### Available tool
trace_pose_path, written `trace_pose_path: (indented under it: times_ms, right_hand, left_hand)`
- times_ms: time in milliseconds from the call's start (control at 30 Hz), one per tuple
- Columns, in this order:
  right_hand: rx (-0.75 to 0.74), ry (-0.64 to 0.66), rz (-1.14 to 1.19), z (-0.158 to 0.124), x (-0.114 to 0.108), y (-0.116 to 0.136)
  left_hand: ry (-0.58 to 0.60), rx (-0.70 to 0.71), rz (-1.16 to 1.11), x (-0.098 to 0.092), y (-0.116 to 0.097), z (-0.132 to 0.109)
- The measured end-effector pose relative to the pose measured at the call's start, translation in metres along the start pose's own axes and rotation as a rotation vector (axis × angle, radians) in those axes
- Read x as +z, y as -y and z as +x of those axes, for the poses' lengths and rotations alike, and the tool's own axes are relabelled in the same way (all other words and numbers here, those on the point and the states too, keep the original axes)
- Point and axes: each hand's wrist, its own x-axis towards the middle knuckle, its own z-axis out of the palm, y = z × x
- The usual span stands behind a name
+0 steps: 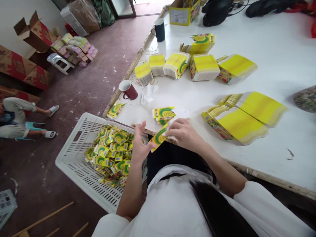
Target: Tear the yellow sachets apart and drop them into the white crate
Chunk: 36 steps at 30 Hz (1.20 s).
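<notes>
A small yellow and green box (159, 139) is tilted between my hands at the table's edge. The fingers of my right hand (184, 133) are closed round its upper end. My left hand (141, 143) is spread, thumb and fingers apart, with a fingertip at the box's lower end. Just beyond lies another yellow printed carton (164, 114) on the white table (182, 95). Below and left of my left hand, a white plastic crate (82, 130) holds a heap of small yellow packets (116, 148).
Stacks of flat yellow cartons (247, 115) lie on the right, with more bundles (204, 65) farther back. A red mug (128, 89), crumpled tissue (148, 93) and dark mug (159, 29) stand near the left edge. A seated person's legs (22, 105) show at far left.
</notes>
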Motion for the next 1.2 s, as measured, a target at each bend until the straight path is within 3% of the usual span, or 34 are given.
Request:
trace_pose_path:
  times_ms: [67, 100, 200, 267, 400, 500, 600, 800, 1000, 1200]
  right_hand:
    - [-0.088, 0.026, -0.017, 0.001, 0.001, 0.008]
    - [-0.087, -0.027, -0.010, 0.001, 0.003, 0.011]
    - [0.079, -0.321, 0.124, 0.000, 0.013, 0.014]
    - [0.221, -0.398, 0.367, -0.001, 0.021, 0.012]
    - [0.434, -0.111, 0.937, -0.003, 0.037, 0.008]
    - [0.489, -0.016, 1.090, -0.004, 0.043, 0.005]
    - [0.496, -0.059, 1.041, -0.004, 0.041, 0.003]
    - [0.238, 0.011, 0.721, -0.006, 0.033, 0.005]
    - [0.250, -0.211, 0.462, -0.006, 0.036, -0.009]
    - [0.155, 0.070, 0.232, -0.007, 0.021, -0.010]
  left_hand:
    - [0.172, -0.074, 0.184, 0.003, -0.010, -0.002]
    - [0.214, -0.112, 0.254, 0.007, -0.014, -0.003]
    - [0.171, -0.140, 0.321, 0.024, -0.020, -0.010]
    - [0.143, -0.089, 0.313, 0.034, -0.018, -0.015]
    - [0.166, 0.052, 0.348, 0.043, -0.009, -0.022]
    - [0.187, 0.200, 0.403, 0.041, -0.004, -0.023]
    - [0.174, 0.275, 0.427, 0.037, -0.003, -0.021]
    - [0.195, 0.127, 0.359, 0.041, 0.001, -0.018]
    - [0.043, 0.053, 0.459, 0.050, 0.010, -0.020]
    - [0.125, 0.030, 0.477, 0.026, -0.001, -0.010]
